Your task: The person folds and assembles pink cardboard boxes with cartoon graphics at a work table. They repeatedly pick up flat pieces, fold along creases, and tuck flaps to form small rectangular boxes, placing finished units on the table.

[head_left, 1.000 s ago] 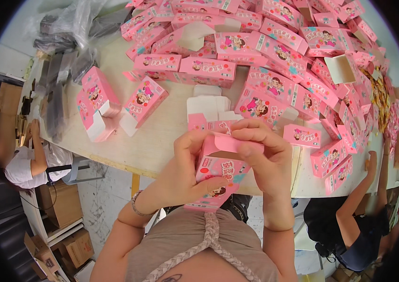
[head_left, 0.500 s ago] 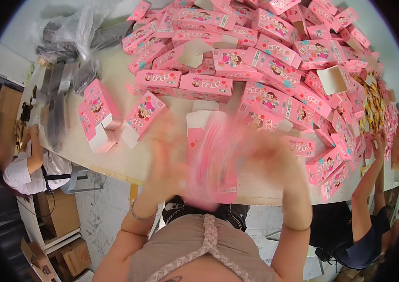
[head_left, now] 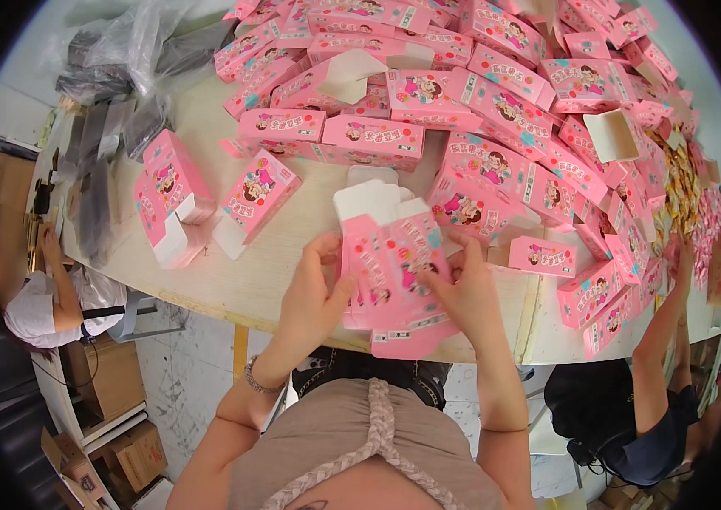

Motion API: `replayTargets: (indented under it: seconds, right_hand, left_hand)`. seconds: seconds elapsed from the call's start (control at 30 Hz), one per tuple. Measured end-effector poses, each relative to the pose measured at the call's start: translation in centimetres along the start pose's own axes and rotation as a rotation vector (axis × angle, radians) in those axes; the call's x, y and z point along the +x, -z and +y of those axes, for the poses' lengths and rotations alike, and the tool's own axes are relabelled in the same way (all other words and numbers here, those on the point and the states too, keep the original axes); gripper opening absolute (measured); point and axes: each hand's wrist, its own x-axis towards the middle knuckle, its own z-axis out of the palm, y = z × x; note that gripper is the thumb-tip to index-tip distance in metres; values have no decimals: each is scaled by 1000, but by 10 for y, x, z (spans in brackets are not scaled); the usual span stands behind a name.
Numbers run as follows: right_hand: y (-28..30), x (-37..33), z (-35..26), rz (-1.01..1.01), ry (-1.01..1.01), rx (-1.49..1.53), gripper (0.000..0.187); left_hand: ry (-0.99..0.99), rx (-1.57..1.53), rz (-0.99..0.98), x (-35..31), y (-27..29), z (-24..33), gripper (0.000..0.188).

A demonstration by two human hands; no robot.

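Between my two hands, close to the table's front edge, is a pink cardboard carton (head_left: 415, 255) printed with a cartoon figure. Its pale end flaps (head_left: 366, 202) stick out at the far end, and it looks flattened or only partly opened out. My left hand (head_left: 316, 293) is closed on its left edge, fingers behind and thumb in front. Gripping the right side is my right hand (head_left: 460, 293), with its thumb across the printed face. Another rounded white flap (head_left: 373, 175) shows just beyond; what it belongs to is mostly hidden.
A large heap of pink cartons (head_left: 496, 110) covers the far side and right of the table (head_left: 207, 289). Two open-flapped cartons (head_left: 175, 183) lie at left, near dark plastic-wrapped packs (head_left: 105, 144). Co-workers sit at left and right, one reaching toward yellow packets (head_left: 681, 183).
The pink carton, blurred by quick motion before, is now held still and seen clearly. Both hands have come to rest on its two sides.
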Motion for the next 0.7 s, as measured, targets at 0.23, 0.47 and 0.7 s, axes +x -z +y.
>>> replayTargets:
  seconds: [0.23, 0.47, 0.7]
  right_hand:
    - [31, -41, -20, 85, 212, 189, 14]
    - [36, -60, -50, -16, 514, 156, 38]
    - [19, -42, -44, 211, 744, 393, 84]
  left_hand:
    - [-63, -397, 149, 6, -4, 26, 52]
    - [-113, -779, 4, 28, -8, 63, 58]
    - [-216, -1129, -433, 29, 0, 89, 87]
